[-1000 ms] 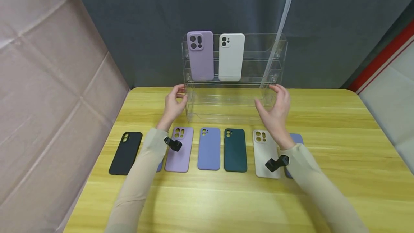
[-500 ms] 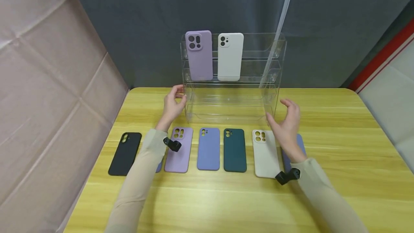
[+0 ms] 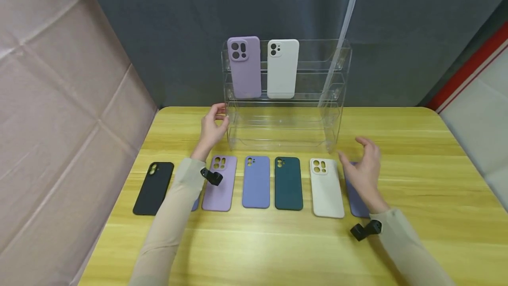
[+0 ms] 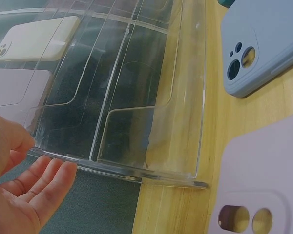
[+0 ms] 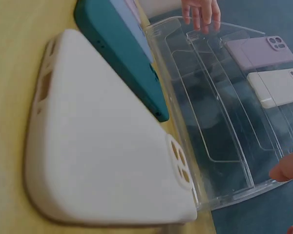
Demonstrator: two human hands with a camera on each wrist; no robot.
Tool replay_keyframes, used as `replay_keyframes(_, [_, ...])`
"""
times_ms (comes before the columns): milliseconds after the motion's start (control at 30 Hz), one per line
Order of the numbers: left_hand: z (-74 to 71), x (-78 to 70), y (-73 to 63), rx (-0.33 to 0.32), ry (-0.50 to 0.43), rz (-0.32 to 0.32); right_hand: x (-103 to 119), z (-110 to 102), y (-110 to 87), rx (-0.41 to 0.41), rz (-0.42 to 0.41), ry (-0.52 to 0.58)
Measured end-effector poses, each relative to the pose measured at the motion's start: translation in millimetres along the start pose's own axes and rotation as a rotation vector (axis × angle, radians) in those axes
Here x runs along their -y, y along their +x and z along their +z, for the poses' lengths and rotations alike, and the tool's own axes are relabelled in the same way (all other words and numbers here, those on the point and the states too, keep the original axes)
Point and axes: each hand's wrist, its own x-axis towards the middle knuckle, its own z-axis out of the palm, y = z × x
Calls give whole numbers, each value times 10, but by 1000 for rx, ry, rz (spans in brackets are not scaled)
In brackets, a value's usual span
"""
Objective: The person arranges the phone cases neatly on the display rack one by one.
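Note:
In the head view, my left hand [image 3: 213,129] is at the left side of a clear acrylic tiered display rack [image 3: 282,142]. Its loosely extended fingertips rest right at the side panel's edge, as the left wrist view also shows. My right hand [image 3: 364,173] hovers with thumb and fingers spread, holding nothing, over a blue-violet phone case [image 3: 356,202] that it partly hides. Just left of that hand lies a cream phone case [image 3: 327,193]. A lilac phone case [image 3: 246,74] and a white phone case [image 3: 283,74] stand side by side in the rack's upper part.
Along the wooden table [image 3: 270,250] lie a black phone case [image 3: 154,189], a lilac case [image 3: 217,193], a periwinkle case [image 3: 255,184] and a dark green case [image 3: 289,184]. Another blue case is mostly hidden under my left forearm. A grey curtain [image 3: 178,34] hangs behind the rack.
My right hand has left the rack's right side and come back toward me and to the right, over the blue-violet case. My left hand has stayed at the rack's left side.

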Motion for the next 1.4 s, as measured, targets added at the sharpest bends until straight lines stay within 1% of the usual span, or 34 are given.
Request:
replay_keyframes(200, [-10, 4, 6, 7, -11, -20, -100, -74, -88, 47, 67, -29])
replay_keyframes(367, [-9, 6, 5, 6, 5, -18, -162, -124, -166, 101, 117, -71])
replay_keyframes(567, [-16, -2, 7, 2, 0, -3, -217, -148, -219, 182, 236, -183])
replay_keyframes(767, [-12, -20, 13, -6, -13, -3, -267, -188, -244, 298, 316, -279])
replay_keyframes(867, [-6, -20, 17, -11, -14, -1, -284, -200, -252, 349, 335, -305])
replay_keyframes(1000, [-2, -8, 15, -12, -10, -15, -292, -199, -250, 387, 355, -340])
replay_keyframes(1167, [-1, 4, 15, 0, -11, -30, -300, -187, -245, 419, 388, -374])
replay_keyframes(1267, [-1, 4, 13, 4, -16, -23, -303, -176, -234, 428, 401, -393])
replay_keyframes(1400, [-2, 3, 14, -2, -12, -13, -307, -166, -207, 433, 399, -419])
